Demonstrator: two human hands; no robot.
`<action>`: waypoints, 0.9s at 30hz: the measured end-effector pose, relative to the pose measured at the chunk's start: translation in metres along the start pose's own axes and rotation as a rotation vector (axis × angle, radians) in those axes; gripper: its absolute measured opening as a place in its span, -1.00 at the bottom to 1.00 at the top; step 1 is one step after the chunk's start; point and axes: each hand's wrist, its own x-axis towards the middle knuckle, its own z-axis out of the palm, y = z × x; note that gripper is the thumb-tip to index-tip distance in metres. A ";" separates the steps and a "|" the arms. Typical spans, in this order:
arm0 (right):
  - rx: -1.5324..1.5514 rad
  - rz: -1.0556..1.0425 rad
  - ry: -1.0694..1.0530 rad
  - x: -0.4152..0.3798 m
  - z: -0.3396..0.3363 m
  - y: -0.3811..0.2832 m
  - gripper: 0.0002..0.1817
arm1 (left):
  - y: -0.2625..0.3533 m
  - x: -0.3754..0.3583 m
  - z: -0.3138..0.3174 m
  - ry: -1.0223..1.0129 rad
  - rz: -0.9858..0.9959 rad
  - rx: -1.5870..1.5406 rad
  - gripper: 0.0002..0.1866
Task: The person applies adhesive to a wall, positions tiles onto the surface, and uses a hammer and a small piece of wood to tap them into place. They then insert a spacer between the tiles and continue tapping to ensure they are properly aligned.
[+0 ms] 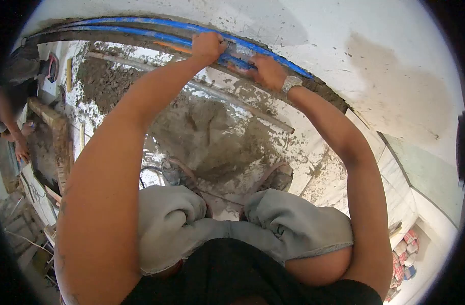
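Along a stained white wall (334, 30), long blue plastic pipes (141, 20) are laid. By the left hand (209, 47), fingers curled, one seems gripped for steadiness; whether the right hand (269, 73) grips cannot be told.

1. Upper blue pipe (171, 23): slim, smooth, one long gentle bow from ten o'clock, across twelve, down to between one and two.
2. Lower blue pipe (156, 35): same colour, just beneath the first, running from about ten-thirty to twelve, partly hidden there.
3. Clear piece (241, 50): see-through, shiny, against the pipes at twelve; too blurred for me to name.
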 end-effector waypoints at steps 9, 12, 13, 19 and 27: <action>-0.056 0.037 -0.048 -0.001 0.001 -0.003 -0.71 | 0.006 -0.009 0.003 0.117 -0.150 -0.050 -0.71; -0.108 -0.021 0.041 -0.004 0.008 0.001 -0.76 | 0.004 -0.017 0.002 0.107 -0.056 -0.123 -0.71; -0.103 -0.026 0.048 -0.004 0.009 0.002 -0.76 | 0.005 -0.023 0.004 0.092 0.073 -0.151 -0.72; -0.164 -0.025 0.043 -0.006 0.011 0.002 -0.74 | 0.045 -0.054 0.015 -0.211 0.200 0.260 -0.34; -0.211 0.035 0.184 -0.015 0.024 -0.001 -0.70 | 0.061 -0.058 0.021 -0.031 0.048 0.307 -0.27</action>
